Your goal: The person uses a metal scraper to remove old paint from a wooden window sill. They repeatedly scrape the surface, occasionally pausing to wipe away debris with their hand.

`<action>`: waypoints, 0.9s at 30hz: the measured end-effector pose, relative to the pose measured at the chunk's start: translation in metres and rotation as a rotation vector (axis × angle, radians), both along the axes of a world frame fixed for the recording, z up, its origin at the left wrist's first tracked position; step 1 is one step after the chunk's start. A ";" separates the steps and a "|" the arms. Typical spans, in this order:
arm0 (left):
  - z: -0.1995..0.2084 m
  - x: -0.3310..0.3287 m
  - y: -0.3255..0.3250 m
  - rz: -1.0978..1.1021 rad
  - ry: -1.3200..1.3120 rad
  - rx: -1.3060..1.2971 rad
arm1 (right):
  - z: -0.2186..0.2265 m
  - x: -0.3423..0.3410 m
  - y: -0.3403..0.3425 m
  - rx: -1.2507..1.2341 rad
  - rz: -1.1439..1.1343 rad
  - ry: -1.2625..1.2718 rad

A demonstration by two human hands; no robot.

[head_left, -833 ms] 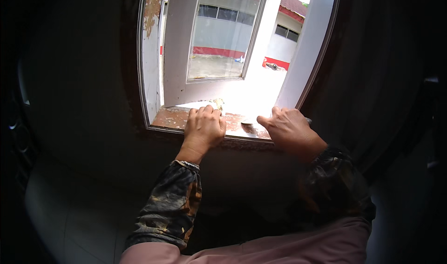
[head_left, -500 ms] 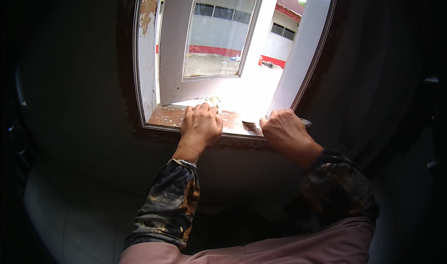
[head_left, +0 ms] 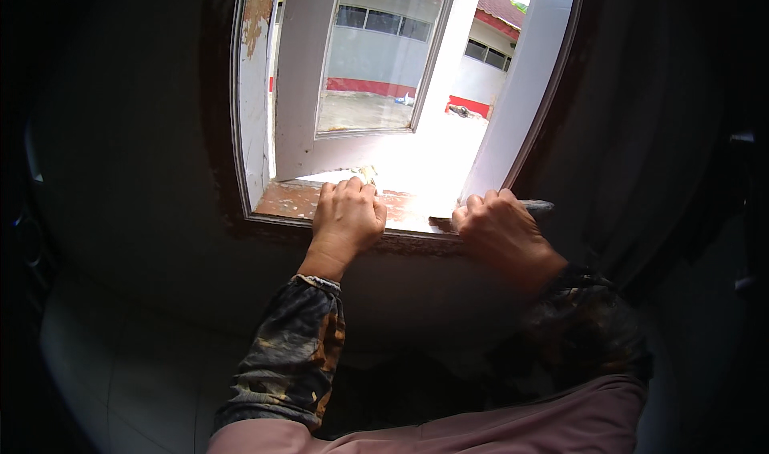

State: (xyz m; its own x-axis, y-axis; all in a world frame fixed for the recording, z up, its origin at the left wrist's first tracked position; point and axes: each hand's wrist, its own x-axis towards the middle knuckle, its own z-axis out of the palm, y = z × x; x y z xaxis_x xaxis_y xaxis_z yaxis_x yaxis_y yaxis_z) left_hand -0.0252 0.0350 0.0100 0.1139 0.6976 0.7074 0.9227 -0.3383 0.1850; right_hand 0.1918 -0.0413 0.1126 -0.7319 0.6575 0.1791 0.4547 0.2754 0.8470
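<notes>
1. While your patterned sleeves reach forward, your left hand rests at the near edge of the windowsill, fingers curled; I cannot tell whether that grip holds anything.
2. Your right hand is clamped around a hand tool, likely a scraper, over the right part of the sill; its grey end juts out rightward.
3. Across its left part, the windowsill shows reddish brown flecked with white, so I judge it partly stripped, with specks left. Glare hides progress farther right.
4. Higher up, the left jamb is mostly white, brown only in patches near the top: much seems left.
5. Beyond, the white sash looks largely untouched; a pale building stands outside.
</notes>
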 end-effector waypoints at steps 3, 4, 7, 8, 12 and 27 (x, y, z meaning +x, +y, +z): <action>0.001 0.001 -0.001 0.024 0.018 -0.016 | 0.002 0.009 -0.007 0.020 -0.009 -0.104; 0.001 0.001 -0.001 0.020 0.020 -0.014 | 0.002 0.009 -0.009 0.027 0.003 -0.137; 0.001 0.002 -0.001 0.004 -0.010 -0.006 | 0.001 0.007 -0.012 0.056 0.019 -0.097; 0.001 0.002 -0.001 0.010 -0.011 -0.016 | 0.000 0.005 -0.012 0.069 0.015 -0.108; 0.000 0.001 0.000 -0.013 -0.022 0.027 | -0.006 0.004 -0.018 0.106 -0.047 -0.130; 0.003 0.001 -0.002 0.020 0.008 -0.029 | -0.018 0.018 -0.026 0.163 -0.054 -0.081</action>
